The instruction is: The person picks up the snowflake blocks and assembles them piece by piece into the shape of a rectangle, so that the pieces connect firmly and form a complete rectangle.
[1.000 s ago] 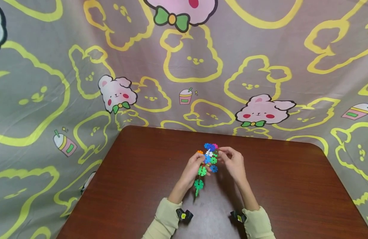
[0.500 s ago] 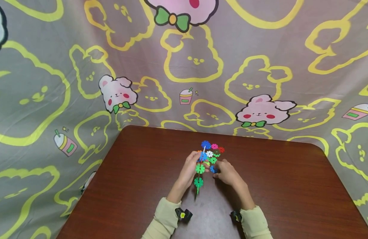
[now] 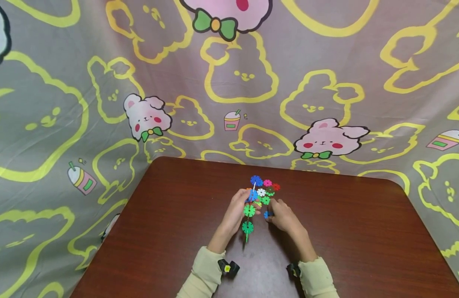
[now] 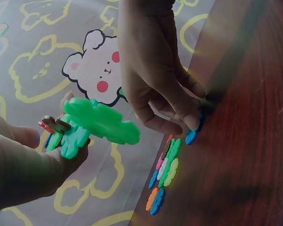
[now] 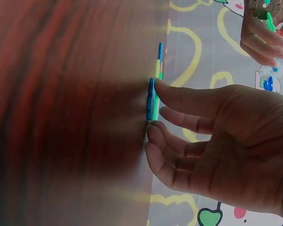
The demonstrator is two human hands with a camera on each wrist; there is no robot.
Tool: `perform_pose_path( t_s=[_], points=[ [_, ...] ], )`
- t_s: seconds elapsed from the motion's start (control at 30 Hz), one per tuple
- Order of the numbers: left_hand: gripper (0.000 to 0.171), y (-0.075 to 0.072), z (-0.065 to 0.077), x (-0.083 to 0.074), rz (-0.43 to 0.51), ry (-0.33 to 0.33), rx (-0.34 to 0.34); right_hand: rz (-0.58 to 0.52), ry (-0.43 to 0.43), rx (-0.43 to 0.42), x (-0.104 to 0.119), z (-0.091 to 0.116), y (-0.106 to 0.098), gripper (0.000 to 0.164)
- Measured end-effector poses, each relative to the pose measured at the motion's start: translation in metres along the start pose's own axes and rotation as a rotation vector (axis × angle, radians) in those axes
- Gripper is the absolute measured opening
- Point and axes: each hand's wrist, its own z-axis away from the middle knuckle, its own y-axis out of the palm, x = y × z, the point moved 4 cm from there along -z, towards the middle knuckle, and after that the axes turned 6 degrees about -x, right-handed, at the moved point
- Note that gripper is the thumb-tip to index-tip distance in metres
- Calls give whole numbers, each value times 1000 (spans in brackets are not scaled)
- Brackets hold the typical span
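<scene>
My left hand [image 3: 234, 211] grips an assembled chain of slotted plastic snowflake discs. Green discs [image 3: 247, 227] hang at the chain's near end, and a blue disc [image 3: 256, 180] with a white one edge-on shows at its far end. In the left wrist view a green disc [image 4: 101, 120] juts out past the thumb. My right hand [image 3: 287, 217] is down at the tabletop, thumb and fingertips at opposite edges of a loose blue snowflake disc [image 5: 150, 99]. That disc lies flat, partly covered by the fingers in the head view.
Loose discs lie just beyond the hands on the brown table [image 3: 348, 231]: pink [image 3: 267, 182], red [image 3: 275, 187], white [image 3: 261, 192], green [image 3: 265, 200] and others. A patterned cloth [image 3: 192, 78] hangs behind the table's far edge. Both wrists wear black camera straps.
The right hand has come down from the chain's far end to the loose blue disc, which has shifted slightly nearer. The left hand has moved slightly left with the chain.
</scene>
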Motion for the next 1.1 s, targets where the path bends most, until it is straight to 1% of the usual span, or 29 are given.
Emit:
perform_pose_path(
  t_s=[0.2,0.4,0.47,0.53,0.57,0.6,0.63,0.73,0.77,0.83,0.93,1.0,1.1],
  points=[
    [21,-1,1,0,-9,5,4,13,-21,-4,3,0,-1,30],
    [16,-1,2,1,-22,-1,-9,0,-2,16,1,0,0,33],
    [14,-1,1,1,-27,-8,-12,-19,-6,-10,1,-1,-1,32],
    [13,0,1,2,-27,-19,-11,-98,10,-76,1,-3,-5,25],
    [12,0,1,2,-27,-25,-7,-172,29,-114,1,-5,-8,21],
    [12,1,1,3,-26,-33,0,-270,51,-153,2,-6,-12,18],
    [12,2,0,3,-27,-42,8,-387,77,-187,3,-7,-15,19],
    [12,5,0,5,-46,-66,37,-750,188,-247,6,-8,-25,29],
    [13,7,-1,6,-56,-75,46,-842,227,-257,7,-9,-27,32],
    [14,9,-1,7,-73,-93,62,-959,289,-276,8,-8,-31,34],
    [19,12,1,7,-93,-112,85,-1012,324,-304,9,-8,-34,28],
    [22,12,1,8,-100,-113,93,-995,317,-311,10,-8,-35,24],
    [28,11,3,7,-121,-103,84,-923,291,-309,12,-7,-35,19]
  ],
)
